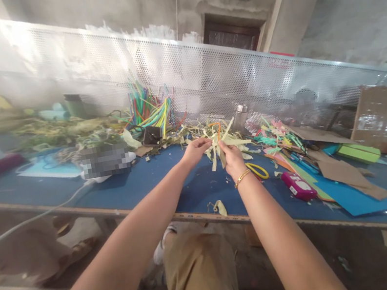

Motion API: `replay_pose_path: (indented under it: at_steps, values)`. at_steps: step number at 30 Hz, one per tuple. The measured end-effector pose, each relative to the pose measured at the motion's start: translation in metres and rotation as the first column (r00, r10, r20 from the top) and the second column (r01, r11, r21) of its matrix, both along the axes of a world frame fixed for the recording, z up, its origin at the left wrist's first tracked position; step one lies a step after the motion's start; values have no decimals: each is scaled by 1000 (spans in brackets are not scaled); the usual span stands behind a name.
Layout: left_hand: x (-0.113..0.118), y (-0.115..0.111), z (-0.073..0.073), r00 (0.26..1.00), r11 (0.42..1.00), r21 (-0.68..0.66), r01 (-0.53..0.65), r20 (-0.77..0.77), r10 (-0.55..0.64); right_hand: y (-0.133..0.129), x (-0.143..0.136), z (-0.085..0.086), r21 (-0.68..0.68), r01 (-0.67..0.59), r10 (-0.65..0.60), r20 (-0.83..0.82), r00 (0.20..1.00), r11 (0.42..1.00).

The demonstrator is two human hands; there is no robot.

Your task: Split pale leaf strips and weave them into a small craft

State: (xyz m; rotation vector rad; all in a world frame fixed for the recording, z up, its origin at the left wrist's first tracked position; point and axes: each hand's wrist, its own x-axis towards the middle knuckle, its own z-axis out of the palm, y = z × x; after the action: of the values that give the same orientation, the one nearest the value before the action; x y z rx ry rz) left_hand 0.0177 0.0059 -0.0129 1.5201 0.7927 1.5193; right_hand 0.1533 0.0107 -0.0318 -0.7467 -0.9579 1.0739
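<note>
Both hands meet above the blue table (168, 169), at a bundle of pale yellow-green flat strips (230, 140) that fan outward like a star. My left hand (197, 150) pinches the bundle's left side with thumb and fingertips. My right hand (232, 156), below a gold bracelet-wearing wrist, is closed on the strips from the right, thumb uppermost. A bent orange strip (217, 127) rises from the middle of the bundle. What exactly lies between the fingertips is too small to make out. Just right of my right wrist lies a yellow loop (257, 171).
A perforated metal screen (181, 72) stands along the table's back. Thin coloured tubes (148, 108) and a metal-capped bottle (241, 115) are near it. At right lie a magenta box (298, 185), blue sheets (363, 193) and cardboard (350, 171). A white cable (41, 213) crosses the front edge.
</note>
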Motion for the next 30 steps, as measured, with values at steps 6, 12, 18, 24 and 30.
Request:
replay_pose_path:
  at_steps: [6,12,18,24,30]
  values:
    - [-2,-2,4,971,969,199,-145,-157,178,-4,-2,5,-18,-50,48,-97,994,999]
    - [-1,-5,4,968,958,253,-136,-170,182,-6,-6,4,-18,-11,10,-90,996,1000]
    - [8,-6,0,994,991,88,100,-49,-96,-5,-8,4,60,7,-1,-106,994,998]
    - [9,-7,-2,988,988,57,145,51,-148,-7,-12,4,78,30,-23,-97,995,996]
    - [8,-8,-1,976,991,-46,123,184,-112,-12,-14,6,28,7,-6,-61,998,1000]
